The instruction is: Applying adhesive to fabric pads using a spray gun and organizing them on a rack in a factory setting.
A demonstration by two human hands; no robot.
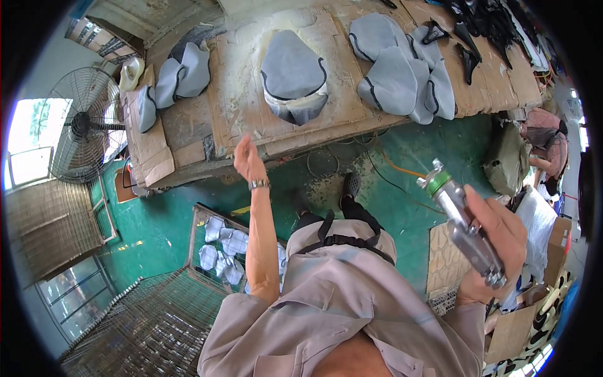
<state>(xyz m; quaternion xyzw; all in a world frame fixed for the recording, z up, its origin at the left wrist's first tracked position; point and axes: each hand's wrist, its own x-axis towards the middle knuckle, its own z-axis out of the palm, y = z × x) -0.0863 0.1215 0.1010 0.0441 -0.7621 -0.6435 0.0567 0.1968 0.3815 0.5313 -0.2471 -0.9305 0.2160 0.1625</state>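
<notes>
My right hand (493,242) is raised at the right, its fingers wrapped round a silver metal spray gun (463,227) with a green ring near its nozzle end. Just off the front edge of the workbench (188,154), my left hand (249,158) is held up with fingers apart and nothing in it. Beyond it on the bench lies a grey rounded pad (293,65) with black edging, a pale band and a darker grey piece showing at its near end. More such grey pads (388,80) overlap to the right, and a smaller group of pads (191,70) lies to the left.
Black saddle-shaped parts (466,56) are heaped at the bench's right end. An orange hose (402,168) runs toward the spray gun. At left stands a large fan (81,122). A wire rack (151,320) and a tray of grey pieces (223,248) are beside my left arm.
</notes>
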